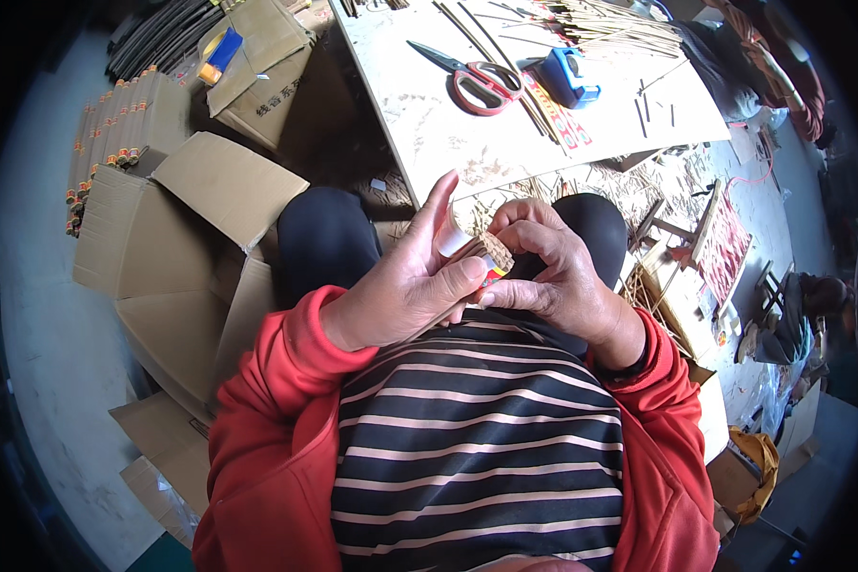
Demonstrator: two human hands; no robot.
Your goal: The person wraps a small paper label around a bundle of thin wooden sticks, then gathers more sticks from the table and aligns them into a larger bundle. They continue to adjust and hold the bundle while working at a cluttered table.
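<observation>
In front of my striped shirt, my left hand (pixel 415 272) grips a bundle of brown incense sticks (pixel 495 250), its thumb pressed along the side. The cut ends of the sticks face up and away from me. A red and yellow paper label (pixel 495 275) wraps the bundle near that end. My right hand (pixel 555 262) closes round the same end, its thumb against the label and its fingers curled by the stick tips. A white curved piece (pixel 452 237), apparently paper, shows by my left palm; how it is held is hidden.
Ahead stands a white table (pixel 400 124) with red-handled scissors (pixel 486 88), a blue tape dispenser (pixel 570 78), red printed strips (pixel 564 122) and loose sticks (pixel 620 27). An opened carton (pixel 176 248) lies left, beside stacked labelled bundles (pixel 114 133). Another person (pixel 772 67) is at far right.
</observation>
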